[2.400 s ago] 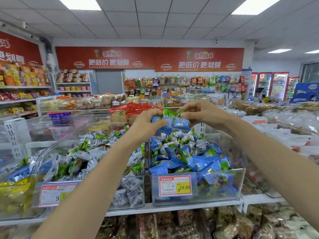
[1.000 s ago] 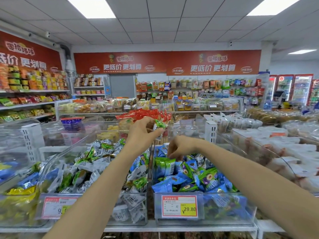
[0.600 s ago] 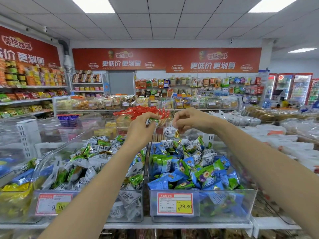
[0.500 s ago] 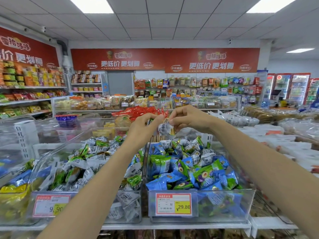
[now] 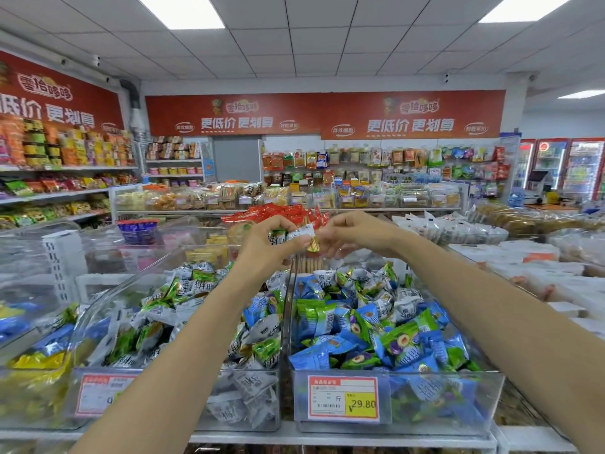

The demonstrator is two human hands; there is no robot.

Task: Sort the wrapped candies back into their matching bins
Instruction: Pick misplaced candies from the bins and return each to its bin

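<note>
My left hand (image 5: 266,244) grips white and green wrapped candies (image 5: 293,234), raised above the divider between two clear bins. My right hand (image 5: 352,234) is right beside them, its fingers curled and touching the same small bundle. Below on the left is a clear bin (image 5: 98,322) of white and green wrapped candies. On the right, a clear bin (image 5: 442,401) holds blue and green wrapped candies mixed with some white ones, with a 29.80 price tag (image 5: 343,399) on its front.
A bin with yellow and blue packets (image 5: 29,365) stands at far left. Red packets (image 5: 278,213) are piled behind my hands. White bagged goods (image 5: 540,257) fill the right side. Shelves of snacks line the back wall.
My right hand picked a white candy from the right bin and brought it up to my left hand, which now holds it with the green one.
</note>
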